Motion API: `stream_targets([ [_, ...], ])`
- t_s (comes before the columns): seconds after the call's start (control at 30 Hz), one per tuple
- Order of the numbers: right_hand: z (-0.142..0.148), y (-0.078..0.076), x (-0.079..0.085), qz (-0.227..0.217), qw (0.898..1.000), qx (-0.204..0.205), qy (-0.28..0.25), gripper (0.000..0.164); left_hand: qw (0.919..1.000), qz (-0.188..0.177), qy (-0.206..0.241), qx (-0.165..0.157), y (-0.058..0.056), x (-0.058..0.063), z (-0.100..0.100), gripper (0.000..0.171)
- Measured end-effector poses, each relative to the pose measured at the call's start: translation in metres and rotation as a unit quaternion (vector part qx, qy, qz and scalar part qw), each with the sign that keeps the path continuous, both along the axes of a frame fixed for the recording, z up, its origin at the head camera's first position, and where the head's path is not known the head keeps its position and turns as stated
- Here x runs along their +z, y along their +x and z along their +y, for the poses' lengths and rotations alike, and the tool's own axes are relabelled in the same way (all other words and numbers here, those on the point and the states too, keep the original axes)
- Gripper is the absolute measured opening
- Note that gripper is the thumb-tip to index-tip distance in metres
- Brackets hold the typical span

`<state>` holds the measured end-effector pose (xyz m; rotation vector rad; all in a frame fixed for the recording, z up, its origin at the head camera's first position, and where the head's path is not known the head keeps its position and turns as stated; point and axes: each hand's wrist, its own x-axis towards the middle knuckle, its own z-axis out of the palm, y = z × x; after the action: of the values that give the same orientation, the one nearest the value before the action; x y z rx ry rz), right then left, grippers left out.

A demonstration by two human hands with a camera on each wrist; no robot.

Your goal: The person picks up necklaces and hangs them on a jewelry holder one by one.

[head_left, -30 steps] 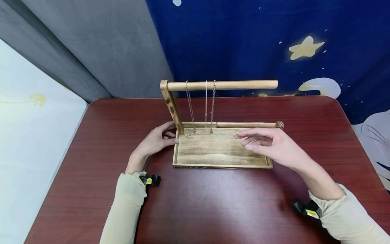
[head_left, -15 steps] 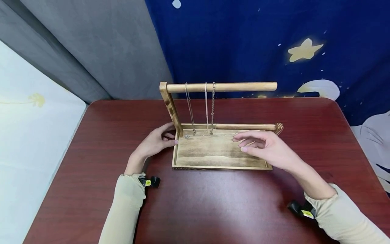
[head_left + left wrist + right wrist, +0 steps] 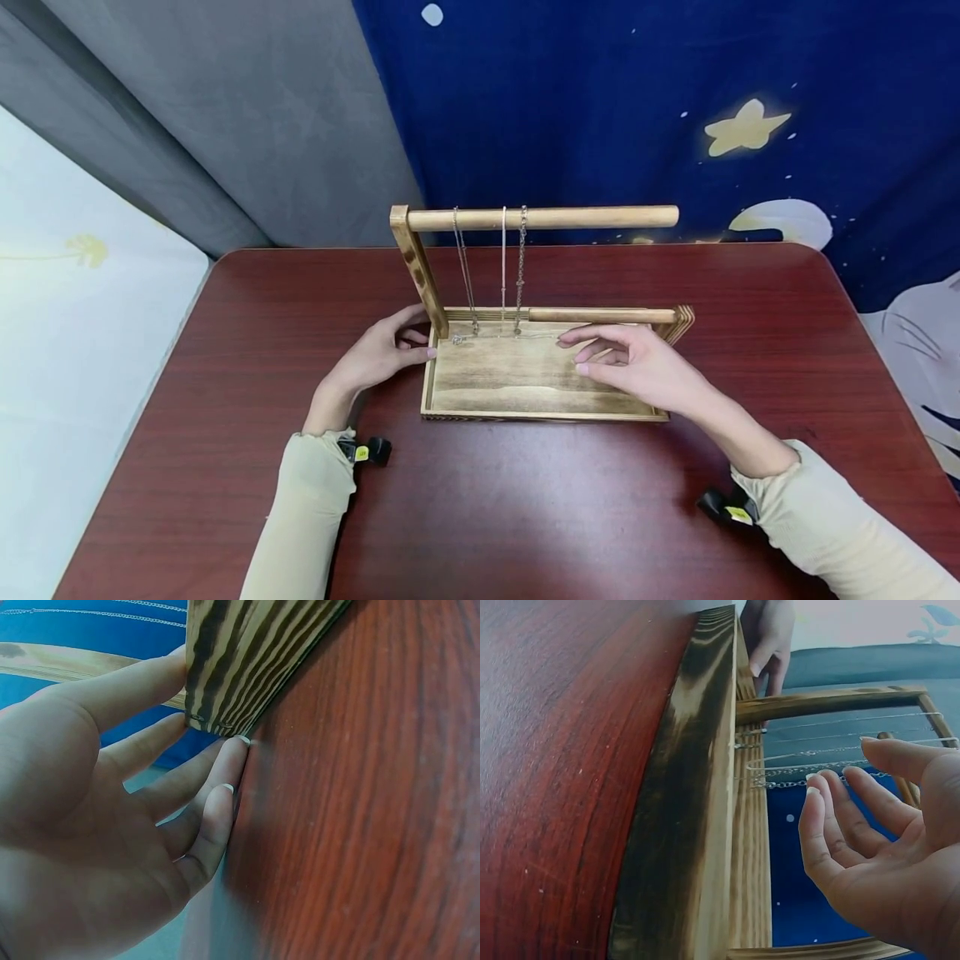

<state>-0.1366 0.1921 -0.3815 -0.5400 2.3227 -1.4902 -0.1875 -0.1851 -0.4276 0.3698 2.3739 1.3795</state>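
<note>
A wooden necklace stand point(image 3: 510, 379) has a shallow tray, a left post point(image 3: 417, 267) and a round top bar point(image 3: 592, 217). From the bar hang a thin double chain point(image 3: 463, 260), a pale necklace point(image 3: 503, 267) and a thicker chain necklace point(image 3: 521, 268). A fine chain point(image 3: 538, 336) lies along the tray's back. My left hand point(image 3: 375, 354) holds the stand's left end, thumb and fingertips against its striped wood point(image 3: 232, 667). My right hand point(image 3: 637, 367) hovers over the tray's right half, fingers loosely curved; thumb and fingertips are apart in the right wrist view, near the chains point(image 3: 780, 782).
A shorter wooden rod point(image 3: 600, 316) runs along the tray's back edge to a striped end piece point(image 3: 681, 322). Reddish-brown table point(image 3: 510, 517) surrounds the stand. A blue star-patterned curtain point(image 3: 570, 100) and a grey curtain point(image 3: 300, 125) hang behind.
My right hand has moved left over the tray, closer to the hanging necklaces. The left hand stays on the stand's left end. The head view has shifted slightly.
</note>
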Motion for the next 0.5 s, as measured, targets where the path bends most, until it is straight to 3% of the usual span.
stream_targets([
  [0.5, -0.0029, -0.0074, -0.0099, 0.022, 0.999, -0.026, 0.037, 0.034, 0.9999, 0.005, 0.005, -0.009, -0.0014, -0.0035, -0.0024, 0.073],
])
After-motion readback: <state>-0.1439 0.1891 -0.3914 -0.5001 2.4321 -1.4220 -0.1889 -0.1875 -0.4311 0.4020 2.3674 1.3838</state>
